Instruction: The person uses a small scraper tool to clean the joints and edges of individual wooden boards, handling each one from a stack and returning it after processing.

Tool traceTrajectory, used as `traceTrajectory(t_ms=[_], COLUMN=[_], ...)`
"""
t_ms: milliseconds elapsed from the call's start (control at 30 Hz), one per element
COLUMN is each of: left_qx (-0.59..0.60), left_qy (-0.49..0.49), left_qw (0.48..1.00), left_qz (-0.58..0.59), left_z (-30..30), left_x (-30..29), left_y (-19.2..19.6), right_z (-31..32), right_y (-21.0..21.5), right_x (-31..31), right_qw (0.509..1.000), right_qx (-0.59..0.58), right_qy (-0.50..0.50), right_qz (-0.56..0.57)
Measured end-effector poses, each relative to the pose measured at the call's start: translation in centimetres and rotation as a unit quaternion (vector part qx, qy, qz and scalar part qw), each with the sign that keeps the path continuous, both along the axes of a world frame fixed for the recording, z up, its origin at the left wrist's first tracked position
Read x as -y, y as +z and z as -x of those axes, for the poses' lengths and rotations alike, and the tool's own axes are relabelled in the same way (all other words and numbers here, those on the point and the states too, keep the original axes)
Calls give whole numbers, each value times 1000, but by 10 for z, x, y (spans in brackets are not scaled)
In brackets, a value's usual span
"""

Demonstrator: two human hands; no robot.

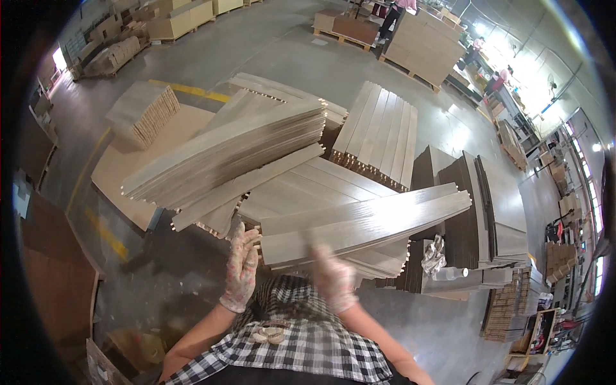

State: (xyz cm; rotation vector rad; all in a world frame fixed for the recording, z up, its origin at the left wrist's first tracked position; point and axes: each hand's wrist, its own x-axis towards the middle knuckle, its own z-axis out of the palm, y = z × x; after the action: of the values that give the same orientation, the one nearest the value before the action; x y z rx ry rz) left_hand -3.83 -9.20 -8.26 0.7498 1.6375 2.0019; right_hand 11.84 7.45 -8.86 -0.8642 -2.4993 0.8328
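The long grey-brown panels (359,221) lay in front of you, across the top of a wider stack (301,183) of similar boards, their right end reaching past it. That stack seemed to serve as your work surface, raising them to a height your hands could reach.

Your gloved left hand (241,266) stood upright at their left end, fingers straight and close together, gripping nothing visible; it looked placed as a flat stop for that end, though contact was hard to confirm. Your right hand (335,281) was at their near edge, too blurred to tell whether it was spread, pressed together or pinching anything.

To the left, a tall pile (237,151) lay slanted, its layers stacked flat, probably so each one stayed within reach. Beyond the middle stood a neater bundle (378,125), boards side by side with ends nearly level. At right, larger panels (504,202) stood on edge, apparently propping one another, near a crumpled clear wrapper (434,255) and a bottle (451,274) lying on its side. Farther left, a block of boards (144,114) rested on a broad brown sheet (125,183), which likely kept it off the floor.
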Motion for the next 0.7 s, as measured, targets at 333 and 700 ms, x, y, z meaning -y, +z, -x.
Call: traceTrajectory(t_ms=[333, 700], left_qx=[136, 108], left_qy=[132, 166], left_qw=[981, 979], left_qz=[-39, -49], left_z=[13, 24], left_x=[34, 52], left_y=[-23, -16], right_z=[26, 45], right_y=[-7, 10], right_x=[48, 69], right_qw=[988, 968], right_qx=[-90, -153], right_qy=[99, 181], right_qz=[83, -86])
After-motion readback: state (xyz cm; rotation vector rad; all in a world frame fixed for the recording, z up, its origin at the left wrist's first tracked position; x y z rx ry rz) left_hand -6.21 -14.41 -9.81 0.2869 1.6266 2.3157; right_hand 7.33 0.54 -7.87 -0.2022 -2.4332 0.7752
